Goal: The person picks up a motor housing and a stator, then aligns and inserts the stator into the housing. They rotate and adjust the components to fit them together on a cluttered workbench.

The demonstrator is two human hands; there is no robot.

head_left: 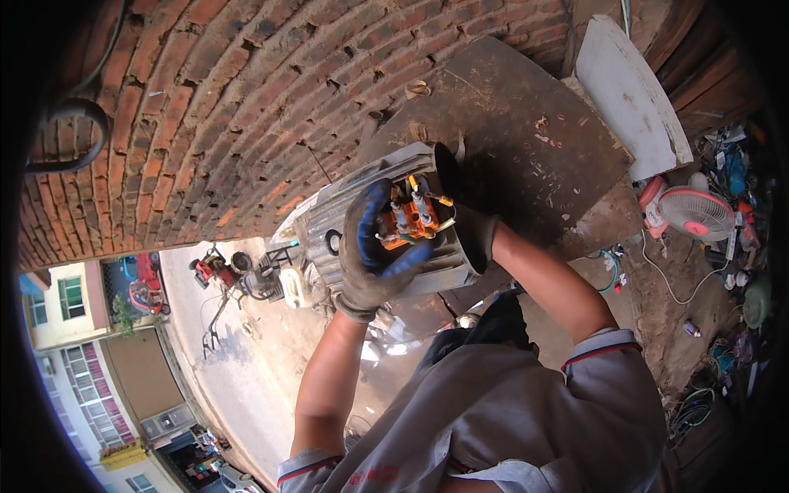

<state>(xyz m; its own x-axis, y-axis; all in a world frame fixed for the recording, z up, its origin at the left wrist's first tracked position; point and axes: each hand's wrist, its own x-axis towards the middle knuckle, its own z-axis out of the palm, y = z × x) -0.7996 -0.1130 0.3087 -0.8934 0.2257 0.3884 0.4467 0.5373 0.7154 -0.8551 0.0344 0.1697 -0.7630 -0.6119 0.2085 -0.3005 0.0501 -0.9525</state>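
Finned motor housing (329, 217): on its side by the brown sheet (505, 94), orange terminal block (426, 214) facing up, reachable | gloved left hand (362, 267): spread wide around block, probably steadying the shell | right hand (477, 235): at open end, fingers hidden, grip can't be told, perhaps countering roll

Right hand (477, 233) partly hidden

The grey, ribbed motor housing (329, 218) lies on its side, its dark, round end toward the person's right. On the housing's upward face sits an orange terminal block (421, 215), uncovered, bearing metal pieces and yellow-tipped leads. A dark ring (329, 241) shows near the housing's left end.
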